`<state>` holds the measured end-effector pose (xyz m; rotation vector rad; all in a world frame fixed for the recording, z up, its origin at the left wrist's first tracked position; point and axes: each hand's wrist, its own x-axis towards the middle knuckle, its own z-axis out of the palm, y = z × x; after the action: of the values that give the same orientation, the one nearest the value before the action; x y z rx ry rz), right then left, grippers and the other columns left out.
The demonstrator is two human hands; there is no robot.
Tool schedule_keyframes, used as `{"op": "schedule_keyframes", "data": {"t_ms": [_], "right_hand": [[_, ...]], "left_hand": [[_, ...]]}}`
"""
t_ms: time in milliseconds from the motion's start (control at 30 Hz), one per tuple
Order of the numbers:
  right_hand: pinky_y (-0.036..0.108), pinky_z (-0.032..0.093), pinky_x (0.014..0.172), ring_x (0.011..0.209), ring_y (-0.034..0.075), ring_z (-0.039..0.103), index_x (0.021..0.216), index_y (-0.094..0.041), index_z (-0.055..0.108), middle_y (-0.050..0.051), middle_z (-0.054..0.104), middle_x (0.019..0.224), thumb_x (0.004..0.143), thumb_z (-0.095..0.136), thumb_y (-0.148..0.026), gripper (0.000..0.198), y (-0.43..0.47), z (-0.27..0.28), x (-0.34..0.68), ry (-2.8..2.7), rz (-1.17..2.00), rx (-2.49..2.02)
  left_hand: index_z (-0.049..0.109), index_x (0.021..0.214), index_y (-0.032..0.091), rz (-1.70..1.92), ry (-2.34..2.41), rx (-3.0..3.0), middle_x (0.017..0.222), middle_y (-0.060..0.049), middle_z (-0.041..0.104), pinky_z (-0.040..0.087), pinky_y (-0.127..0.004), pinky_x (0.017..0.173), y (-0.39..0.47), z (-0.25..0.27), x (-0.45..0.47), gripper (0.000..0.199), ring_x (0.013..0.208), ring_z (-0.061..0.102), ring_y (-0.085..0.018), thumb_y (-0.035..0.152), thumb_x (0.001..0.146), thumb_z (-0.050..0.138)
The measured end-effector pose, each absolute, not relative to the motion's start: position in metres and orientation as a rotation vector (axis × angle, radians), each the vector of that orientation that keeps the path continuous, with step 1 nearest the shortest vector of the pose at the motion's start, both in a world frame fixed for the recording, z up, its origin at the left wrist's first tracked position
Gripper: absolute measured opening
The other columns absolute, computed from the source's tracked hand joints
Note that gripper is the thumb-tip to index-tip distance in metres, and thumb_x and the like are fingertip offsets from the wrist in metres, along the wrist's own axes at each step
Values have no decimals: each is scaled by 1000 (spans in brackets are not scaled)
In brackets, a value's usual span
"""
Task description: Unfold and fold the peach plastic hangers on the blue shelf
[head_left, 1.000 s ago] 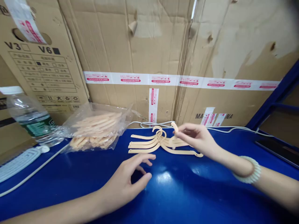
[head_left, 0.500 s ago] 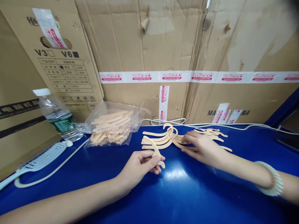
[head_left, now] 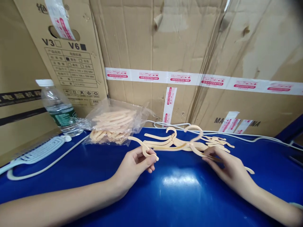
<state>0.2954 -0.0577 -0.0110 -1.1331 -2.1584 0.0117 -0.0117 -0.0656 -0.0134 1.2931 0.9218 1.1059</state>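
Observation:
My left hand point(head_left: 131, 165) is closed, pinching a beige curved piece with a hooked end point(head_left: 143, 147), which looks like a loose hanger part. In my right hand point(head_left: 228, 167), thumb and fingers grip one arm of a beige clothes hanger point(head_left: 190, 144). That hanger is tilted, its hook standing up and its other arm reaching left towards my left hand. Behind it, more beige hangers point(head_left: 157, 142) lie bunched on the blue table point(head_left: 165, 201). Several loose beige pieces point(head_left: 219, 143) lie just beyond my right hand, which hides part of the held arm.
A clear plastic bag of beige pieces point(head_left: 113, 121) sits at the back left. Near it are a water bottle point(head_left: 62, 116) and a pale blue hairbrush point(head_left: 42, 151). White cables run along the back, before cardboard boxes point(head_left: 151, 47).
My right hand has moved right and nearer, drawing one hanger away from the bunch. My left hand has shifted slightly left, and its piece now leans further left. The view has shifted a little.

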Motion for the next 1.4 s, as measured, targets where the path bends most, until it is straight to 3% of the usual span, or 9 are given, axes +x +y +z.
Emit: {"op": "schedule_keyframes", "data": {"t_ms": [167, 333, 567, 833, 1200, 1400], "right_hand": [[28, 54, 76, 91, 20, 66, 105, -26, 57, 5, 67, 98, 91, 49, -20, 17, -57, -16, 304, -2189, -145, -961], [28, 56, 71, 80, 21, 68, 104, -29, 59, 4, 68, 93, 89, 50, -26, 17, -60, -21, 307, -2146, -225, -953], [22, 54, 73, 77, 17, 66, 103, -28, 55, 3, 66, 90, 91, 49, -25, 15, -65, -16, 302, -2109, -276, -984], [24, 53, 75, 80, 18, 67, 101, -26, 58, 2, 67, 91, 91, 50, -25, 13, -65, -16, 302, -2074, -310, -998], [24, 44, 94, 100, 17, 62, 106, -23, 59, 4, 65, 104, 87, 51, -16, 22, -64, -27, 311, -2119, -188, -917], [23, 46, 91, 100, 17, 62, 109, -25, 60, 3, 65, 106, 90, 47, -20, 24, -71, -26, 311, -2134, -200, -948]], "left_hand": [[57, 79, 15, 1170, 887, 1190, 69, 2, 54, 40, -22, 59, -64, -12, -9, 24, 63, 51, -9, 35, 79, 72], [53, 77, 16, 1197, 758, 1044, 73, 3, 47, 37, -20, 59, -63, -8, -8, 25, 64, 41, -8, 29, 77, 74], [52, 78, 17, 1064, 650, 964, 95, -5, 60, 43, -28, 78, -63, -4, -12, 20, 93, 53, -17, 23, 79, 71], [54, 77, 15, 1061, 656, 944, 96, -4, 61, 43, -29, 76, -62, -7, -13, 16, 83, 59, -16, 19, 78, 70], [53, 77, 14, 1068, 643, 949, 88, -4, 61, 43, -26, 74, -63, -7, -13, 14, 73, 57, -12, 17, 82, 66], [54, 77, 13, 1075, 705, 991, 82, -2, 62, 44, -24, 71, -62, -9, -13, 21, 68, 59, -11, 24, 79, 71]]}}
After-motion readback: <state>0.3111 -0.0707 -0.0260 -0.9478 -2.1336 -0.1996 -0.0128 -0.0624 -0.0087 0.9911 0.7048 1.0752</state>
